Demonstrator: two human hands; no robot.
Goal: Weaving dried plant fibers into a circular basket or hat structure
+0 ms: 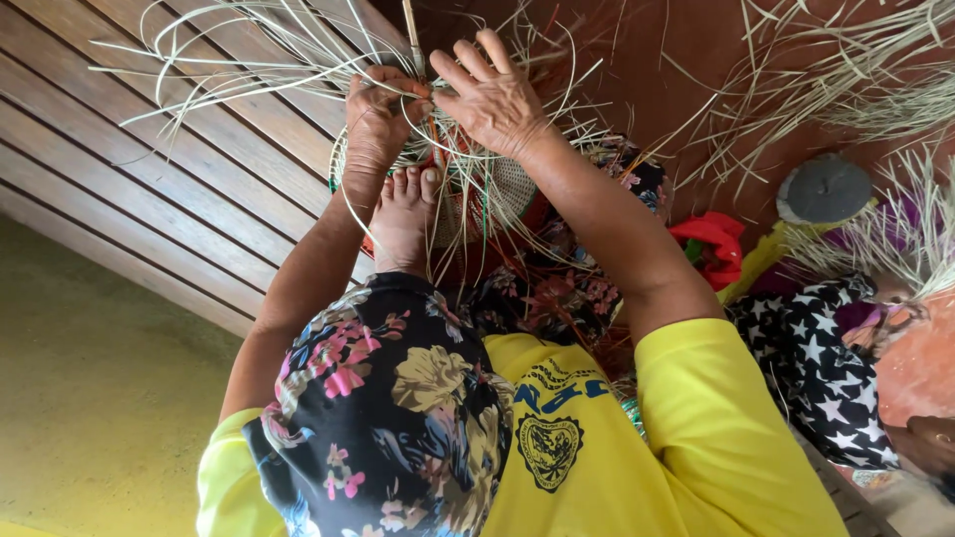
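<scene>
Behind both hands, left hand (pixel 376 121) and right hand (pixel 492 94), the woven basket (pixel 502 189) is half-hidden.

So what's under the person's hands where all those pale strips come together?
A partly woven basket of pale strips, pinned by a bare foot. The left hand and right hand hide its centre.

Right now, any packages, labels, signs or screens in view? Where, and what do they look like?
No packages, signs or screens.
Printed emblem: chest of the yellow shirt, bottom centre; dark shield shape with dark blue lettering arched above it.
</scene>
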